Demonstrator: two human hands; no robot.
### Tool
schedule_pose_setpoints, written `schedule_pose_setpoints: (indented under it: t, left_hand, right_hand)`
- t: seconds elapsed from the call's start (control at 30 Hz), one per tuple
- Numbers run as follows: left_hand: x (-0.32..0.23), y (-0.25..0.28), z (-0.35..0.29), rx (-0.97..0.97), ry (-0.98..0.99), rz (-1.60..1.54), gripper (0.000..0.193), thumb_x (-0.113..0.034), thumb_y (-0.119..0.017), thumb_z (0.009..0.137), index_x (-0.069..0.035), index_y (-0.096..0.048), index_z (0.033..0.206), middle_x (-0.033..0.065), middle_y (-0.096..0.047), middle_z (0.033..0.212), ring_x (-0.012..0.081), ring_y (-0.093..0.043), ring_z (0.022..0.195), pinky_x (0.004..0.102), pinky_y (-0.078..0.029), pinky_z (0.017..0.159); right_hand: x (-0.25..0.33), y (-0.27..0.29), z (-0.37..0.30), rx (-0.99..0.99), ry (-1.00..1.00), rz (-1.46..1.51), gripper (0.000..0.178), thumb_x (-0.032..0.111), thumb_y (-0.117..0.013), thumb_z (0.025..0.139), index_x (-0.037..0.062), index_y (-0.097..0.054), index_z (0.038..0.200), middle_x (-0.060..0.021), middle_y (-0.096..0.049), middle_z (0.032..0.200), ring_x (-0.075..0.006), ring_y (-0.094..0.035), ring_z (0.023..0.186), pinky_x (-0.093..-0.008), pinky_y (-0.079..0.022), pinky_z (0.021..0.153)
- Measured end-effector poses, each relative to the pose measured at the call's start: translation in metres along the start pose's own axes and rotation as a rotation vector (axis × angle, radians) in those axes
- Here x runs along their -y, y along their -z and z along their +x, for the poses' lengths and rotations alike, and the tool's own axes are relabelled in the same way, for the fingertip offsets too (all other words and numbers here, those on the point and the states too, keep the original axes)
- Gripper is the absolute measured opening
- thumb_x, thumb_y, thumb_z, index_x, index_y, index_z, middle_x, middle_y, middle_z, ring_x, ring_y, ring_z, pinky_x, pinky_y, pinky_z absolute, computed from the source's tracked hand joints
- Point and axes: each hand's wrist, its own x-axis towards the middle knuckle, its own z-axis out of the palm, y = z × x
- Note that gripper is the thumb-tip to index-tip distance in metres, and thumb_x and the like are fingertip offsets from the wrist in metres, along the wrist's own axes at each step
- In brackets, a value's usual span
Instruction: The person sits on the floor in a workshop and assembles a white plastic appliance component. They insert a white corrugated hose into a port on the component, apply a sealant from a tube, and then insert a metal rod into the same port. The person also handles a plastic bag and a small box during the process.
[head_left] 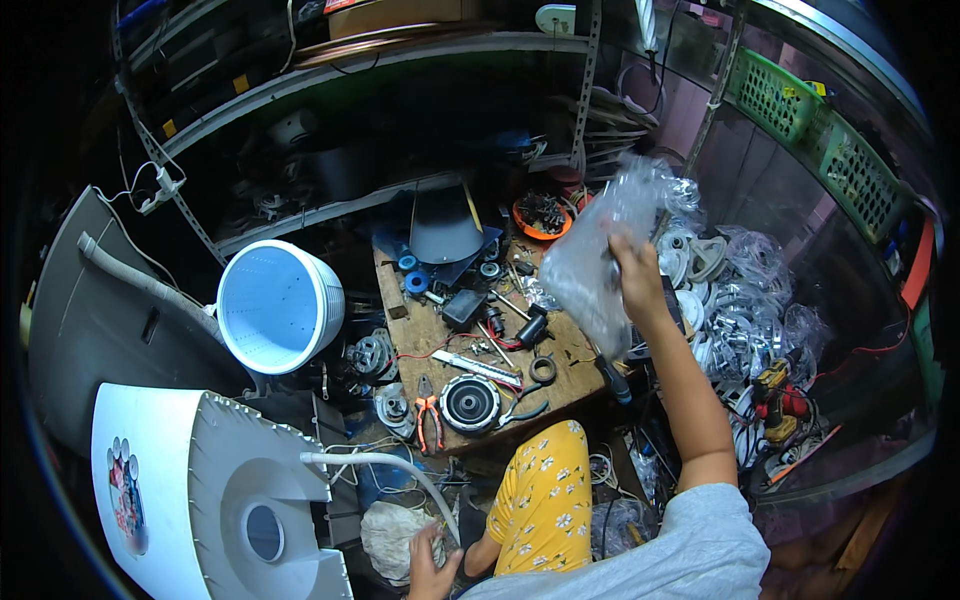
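Raised over the right side of the wooden workbench (572, 375), my right hand (632, 272) is closed on a clear plastic bag (590, 270). The bag hangs down and to the left of the fingers; what is inside, if anything, is hard to make out. My left hand (432, 568) is low at the front, by my leg, with its fingers loosely apart and nothing visible in them. It is nearest to a crumpled pale cloth (392, 540) and the end of a grey hose (425, 480). On the bench lie a round black motor part (470, 402) and orange-handled pliers (428, 415).
A blue-white perforated tub (330, 300) and a white machine housing (170, 480) stand at the left. Bagged metal parts (740, 300) pile up at the right, beside a yellow-and-red power drill (778, 400). An orange bowl (530, 232) holds small parts. Green baskets (775, 95) line the right shelf.
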Motion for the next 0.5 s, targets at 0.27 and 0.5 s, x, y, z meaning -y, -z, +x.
schedule_pose_setpoints:
  t: [0.27,0.5]
  left_hand:
    - [-0.167,-0.03,0.101,-0.066,-0.518,0.176,0.117,-0.056,-0.083,0.054,0.003,-0.027,0.138,0.0256,-0.031,0.142,0.0434,-0.025,0.134,0.0513,-0.02,0.109]
    - [-0.075,-0.062,0.049,-0.132,-0.176,-0.27,0.043,-0.009,-0.064,0.069,0.001,-0.051,0.109,0.016,-0.059,0.104,0.0278,-0.057,0.095,0.0393,-0.041,0.092]
  right_hand:
    - [0.042,-0.012,-0.155,0.428,0.118,-0.003,0.021,0.013,-0.051,0.091,-0.0013,-0.062,0.102,-0.0102,-0.065,0.08,-0.0137,-0.06,0.074,-0.03,-0.048,0.067]
    - [-0.008,-0.037,-0.236,1.031,0.302,-0.169,0.028,0.022,-0.063,0.084,0.0011,-0.062,0.103,-0.0194,-0.064,0.092,-0.0314,-0.063,0.084,-0.0391,-0.049,0.074]
